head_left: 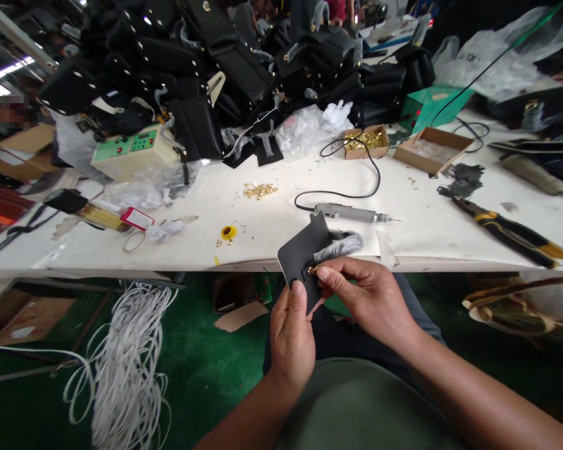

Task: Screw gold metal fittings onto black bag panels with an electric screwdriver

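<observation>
A flat black leather piece [301, 249] is held up at the table's front edge, with plastic-wrapped hardware [340, 245] on its right side. My left hand [293, 331] grips its lower part, thumb on the face. The thumb and forefinger of my right hand [361, 294] pinch a small gold fitting [312, 270] against the leather. Just behind lies a grey electric screwdriver [347, 212] with its black cable. Small gold parts [260, 190] are in a loose pile to the left, near a yellow ring [228, 232].
Black bags [225, 56] are heaped along the back. Pliers [511, 231] lie at the right, before a green box [431, 106] and two cardboard trays. A control unit [138, 150] stands left. White cord [129, 362] hangs below the table's front edge [98, 272].
</observation>
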A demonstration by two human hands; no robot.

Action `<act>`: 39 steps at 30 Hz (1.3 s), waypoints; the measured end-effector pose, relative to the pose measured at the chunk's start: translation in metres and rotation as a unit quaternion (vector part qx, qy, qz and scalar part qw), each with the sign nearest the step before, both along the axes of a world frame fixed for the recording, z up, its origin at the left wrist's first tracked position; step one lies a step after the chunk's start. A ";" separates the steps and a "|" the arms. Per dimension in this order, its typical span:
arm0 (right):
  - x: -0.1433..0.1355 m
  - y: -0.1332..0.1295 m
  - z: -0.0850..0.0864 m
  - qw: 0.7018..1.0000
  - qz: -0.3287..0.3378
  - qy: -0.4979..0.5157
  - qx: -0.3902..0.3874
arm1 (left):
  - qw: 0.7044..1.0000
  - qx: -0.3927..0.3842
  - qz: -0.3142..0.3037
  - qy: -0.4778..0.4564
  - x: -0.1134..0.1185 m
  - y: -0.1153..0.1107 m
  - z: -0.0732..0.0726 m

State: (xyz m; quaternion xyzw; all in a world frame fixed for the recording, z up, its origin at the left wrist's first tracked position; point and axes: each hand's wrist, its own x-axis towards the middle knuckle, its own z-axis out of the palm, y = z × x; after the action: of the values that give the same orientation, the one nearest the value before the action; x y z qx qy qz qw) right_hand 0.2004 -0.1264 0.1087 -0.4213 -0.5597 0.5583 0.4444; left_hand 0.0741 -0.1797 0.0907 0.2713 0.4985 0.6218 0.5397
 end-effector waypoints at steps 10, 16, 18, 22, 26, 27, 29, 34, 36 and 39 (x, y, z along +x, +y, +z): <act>0.007 0.024 0.013 0.875 0.029 -0.358 0.323 | 0.999 0.019 0.021 0.031 -0.002 0.007 0.005; 0.003 0.018 0.016 0.848 0.020 -0.395 0.352 | 0.999 0.007 0.013 0.052 0.001 0.003 0.004; 0.002 0.017 0.013 0.852 0.005 -0.389 0.350 | 0.999 0.010 0.015 0.051 0.003 0.001 0.004; 0.001 0.014 0.005 0.864 -0.003 -0.349 0.362 | 0.998 0.010 0.026 0.058 0.006 -0.002 0.005; 0.001 0.009 0.002 0.888 -0.009 -0.296 0.352 | 0.998 0.020 0.041 0.054 0.009 -0.004 0.005; 0.000 0.008 0.001 0.894 -0.012 -0.283 0.349 | 0.997 0.024 0.046 0.051 0.011 -0.005 0.004; -0.001 0.005 0.000 0.903 -0.018 -0.258 0.343 | 0.997 0.031 0.055 0.044 0.014 -0.006 0.001; -0.003 -0.002 -0.004 0.937 -0.011 -0.178 0.299 | 0.994 0.046 0.083 0.055 0.017 -0.014 -0.008; 0.001 -0.003 -0.004 0.958 0.013 -0.125 0.259 | 0.990 0.048 0.068 0.113 0.012 -0.018 -0.011; 0.015 -0.001 0.000 0.984 0.053 -0.034 0.164 | 0.947 0.117 -0.007 0.300 -0.005 -0.017 -0.012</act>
State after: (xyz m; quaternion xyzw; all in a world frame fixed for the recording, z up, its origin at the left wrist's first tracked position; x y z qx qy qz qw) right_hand 0.2152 -0.1276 0.1089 -0.3310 -0.6803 0.4671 0.4576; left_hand 0.0695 -0.1966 0.0784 0.5099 0.5592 0.5621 0.3337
